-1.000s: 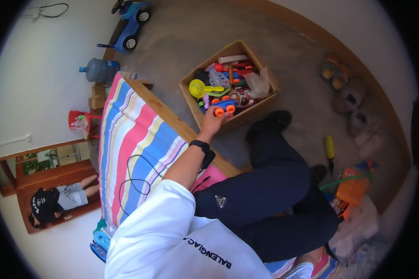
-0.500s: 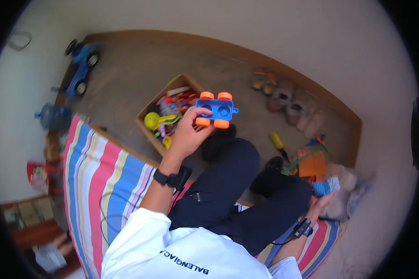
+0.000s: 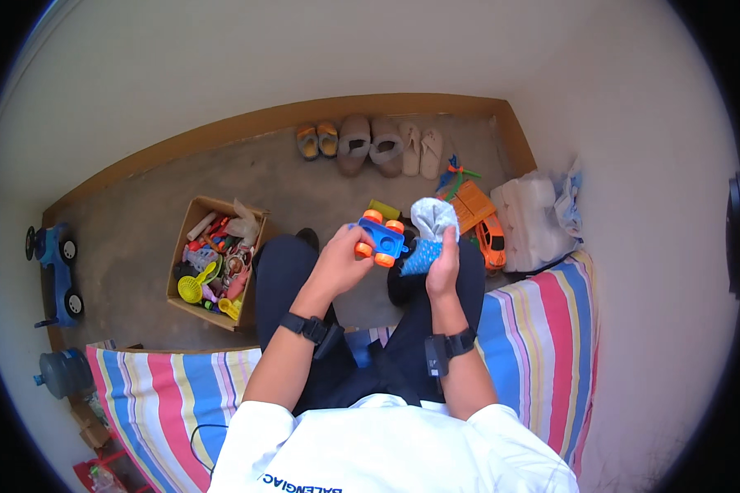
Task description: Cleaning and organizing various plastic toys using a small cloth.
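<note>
My left hand (image 3: 342, 261) grips a blue toy wagon (image 3: 381, 236) with orange wheels by its left end, fingers closed on it. Its open body is tipped toward me. Close by on the right, my right hand (image 3: 445, 264) is closed round a soft cloth (image 3: 422, 256), dotted blue below and pale grey above. The cloth bunches up over the fingers. Wagon and cloth are held side by side above my knees; whether they touch I cannot tell.
A cardboard box (image 3: 178, 289) of mixed toys stands left of my legs. Shoes and slippers (image 3: 354, 146) line the far wall. An orange toy car (image 3: 491, 243) and a white plastic-wrapped pack (image 3: 531, 222) are at right. A striped sheet (image 3: 543, 329) covers my seat.
My view has turned right. The right hand has brought the cloth in from the far right beside the toy wagon. The left hand has drawn the wagon nearer and tilted it.
</note>
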A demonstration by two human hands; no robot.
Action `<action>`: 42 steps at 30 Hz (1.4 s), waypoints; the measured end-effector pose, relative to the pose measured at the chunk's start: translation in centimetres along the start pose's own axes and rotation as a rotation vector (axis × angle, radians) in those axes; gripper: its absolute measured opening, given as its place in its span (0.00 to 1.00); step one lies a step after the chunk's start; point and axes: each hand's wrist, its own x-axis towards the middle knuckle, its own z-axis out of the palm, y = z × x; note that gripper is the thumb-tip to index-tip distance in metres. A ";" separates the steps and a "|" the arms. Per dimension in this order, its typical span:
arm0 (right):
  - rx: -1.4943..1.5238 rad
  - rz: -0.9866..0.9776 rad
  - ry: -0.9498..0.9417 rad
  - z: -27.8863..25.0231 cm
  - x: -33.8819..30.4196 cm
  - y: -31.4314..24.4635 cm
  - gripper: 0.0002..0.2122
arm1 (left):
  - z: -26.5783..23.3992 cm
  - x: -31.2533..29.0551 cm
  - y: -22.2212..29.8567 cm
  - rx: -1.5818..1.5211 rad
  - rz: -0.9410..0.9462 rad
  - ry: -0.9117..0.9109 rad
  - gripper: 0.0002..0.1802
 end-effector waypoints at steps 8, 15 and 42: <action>-0.024 0.108 -0.068 -0.3 0.7 2.4 0.25 | -0.9 0.1 -0.1 -0.135 0.027 -0.002 0.13; -0.257 0.119 -0.164 -0.4 0.1 3.1 0.24 | -0.8 -0.1 0.5 -0.121 0.125 0.020 0.14; -0.370 0.150 -0.006 -0.5 0.7 3.6 0.10 | -0.5 0.6 -1.0 -0.068 0.015 0.191 0.18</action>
